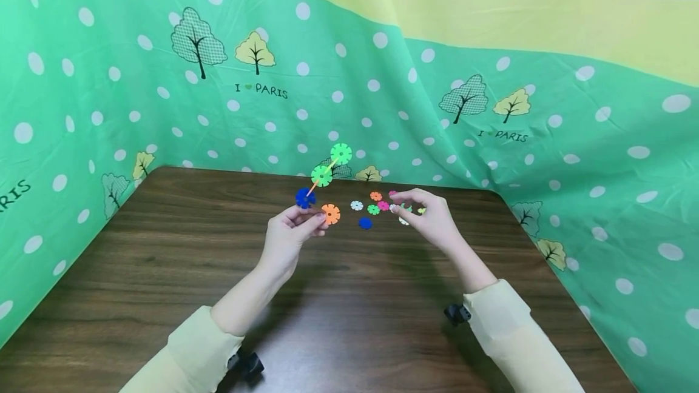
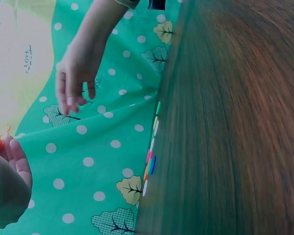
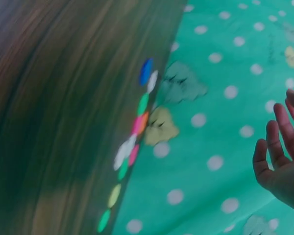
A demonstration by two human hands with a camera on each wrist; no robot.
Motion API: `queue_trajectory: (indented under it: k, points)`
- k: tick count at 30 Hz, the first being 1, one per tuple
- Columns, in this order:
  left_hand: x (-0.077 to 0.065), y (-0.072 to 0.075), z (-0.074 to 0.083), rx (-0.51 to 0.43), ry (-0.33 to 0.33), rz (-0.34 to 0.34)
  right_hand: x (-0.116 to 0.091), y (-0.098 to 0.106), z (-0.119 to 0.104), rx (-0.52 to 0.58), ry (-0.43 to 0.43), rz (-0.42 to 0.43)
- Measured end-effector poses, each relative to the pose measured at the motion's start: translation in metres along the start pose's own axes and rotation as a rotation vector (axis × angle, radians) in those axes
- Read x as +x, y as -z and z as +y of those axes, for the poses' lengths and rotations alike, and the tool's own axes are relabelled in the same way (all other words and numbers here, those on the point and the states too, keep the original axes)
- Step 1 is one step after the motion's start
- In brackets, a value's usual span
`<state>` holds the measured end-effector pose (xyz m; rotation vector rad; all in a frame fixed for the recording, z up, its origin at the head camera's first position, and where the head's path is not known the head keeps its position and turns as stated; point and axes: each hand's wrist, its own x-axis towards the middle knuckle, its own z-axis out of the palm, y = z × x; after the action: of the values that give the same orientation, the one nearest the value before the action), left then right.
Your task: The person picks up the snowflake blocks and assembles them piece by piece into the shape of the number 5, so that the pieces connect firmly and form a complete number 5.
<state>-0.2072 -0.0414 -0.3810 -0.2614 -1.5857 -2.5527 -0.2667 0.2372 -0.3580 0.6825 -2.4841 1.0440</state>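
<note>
My left hand [image 1: 286, 238] holds a chain of notched plastic discs above the table. An orange disc [image 1: 330, 214] shows at its thumb tip, and a blue disc [image 1: 305, 198] stands over its fingers. From there the chain slants up through a green disc [image 1: 321, 176] to another green disc [image 1: 341, 153], with thin orange and yellow edges between. My right hand [image 1: 434, 217] hovers over loose discs, its fingers loosely bent; the right wrist view shows nothing in the visible fingers [image 3: 281, 147]. In the left wrist view, the left hand [image 2: 12, 181] hides most of the chain.
On the dark wooden table [image 1: 164, 272] lie several loose discs, among them a blue disc [image 1: 365, 223], a white disc [image 1: 357, 205] and a green disc [image 1: 373, 209]. A green dotted cloth [image 1: 306, 102] hangs behind and beside the table.
</note>
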Motion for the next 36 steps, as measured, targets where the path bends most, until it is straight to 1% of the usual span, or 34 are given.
queue_trajectory:
  k: [4, 7, 10, 15, 19, 26, 30, 36]
  points:
    - [-0.001, 0.004, 0.003, 0.015, 0.026, -0.013, 0.001, 0.002, 0.019, -0.057, -0.003, -0.075]
    - [-0.002, 0.007, 0.005, 0.018, 0.048, -0.026, 0.002, -0.001, 0.031, -0.084, -0.004, -0.14]
    - [-0.002, 0.01, 0.006, 0.02, 0.072, -0.03, 0.005, -0.009, 0.042, -0.081, -0.007, -0.195]
    - [-0.002, 0.011, 0.007, 0.025, 0.095, -0.032, 0.013, -0.028, 0.058, -0.068, 0.0, -0.253]
    - [-0.001, 0.012, 0.006, 0.01, 0.09, -0.033, 0.021, -0.04, 0.066, -0.082, 0.02, -0.312]
    - [0.002, 0.013, 0.004, -0.012, 0.071, 0.01, 0.031, -0.055, 0.078, -0.097, -0.017, -0.403]
    - [0.003, 0.014, 0.003, -0.026, 0.056, 0.025, 0.035, -0.062, 0.081, -0.104, -0.042, -0.458]
    - [0.003, 0.014, 0.003, -0.037, 0.025, 0.038, 0.039, -0.073, 0.08, -0.166, -0.017, -0.529]
